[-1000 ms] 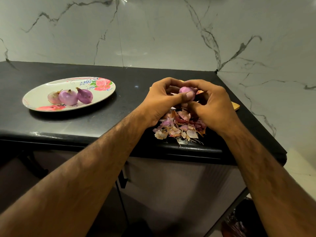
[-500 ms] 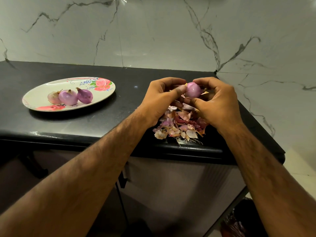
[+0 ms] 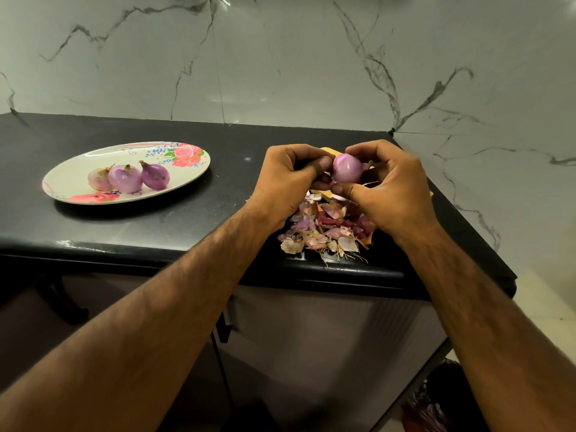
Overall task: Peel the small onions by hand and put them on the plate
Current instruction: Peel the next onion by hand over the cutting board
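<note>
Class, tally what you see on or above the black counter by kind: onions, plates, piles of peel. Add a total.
Onions: 4 (plated onions, 3; held onion, 1, pinched between left hand and right hand)
Plate: 1
Peel pile: 1
Total: 6

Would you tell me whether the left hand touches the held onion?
Touching: in the head view the left hand presses its thumb against the onion.

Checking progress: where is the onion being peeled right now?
Head view, right of centre: the onion is held between the left hand and right hand, above the peel pile.
</note>
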